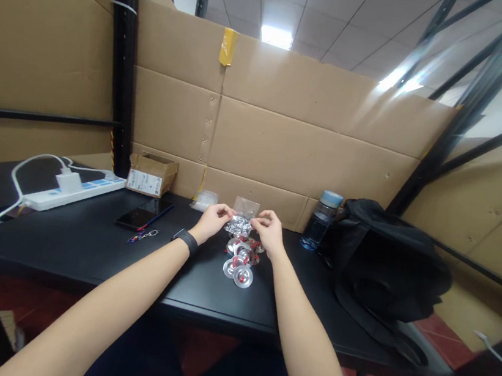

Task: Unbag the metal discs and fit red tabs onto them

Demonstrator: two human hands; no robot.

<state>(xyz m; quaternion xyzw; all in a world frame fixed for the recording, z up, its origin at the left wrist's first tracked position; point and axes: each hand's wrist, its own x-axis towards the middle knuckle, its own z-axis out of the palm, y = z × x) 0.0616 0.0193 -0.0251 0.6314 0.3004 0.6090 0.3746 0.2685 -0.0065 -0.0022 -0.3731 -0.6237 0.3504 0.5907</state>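
Black tabletop, and you're seemingly working the silvery bundle!
Your left hand and right hand pinch its sides; next likely calls for even grip.

My bare left forearm and right forearm extend forward and converge. My left hand and right hand are positioned opposite each other, slightly apart, fingers bent, each thumb closed toward the index finger in a pinch.
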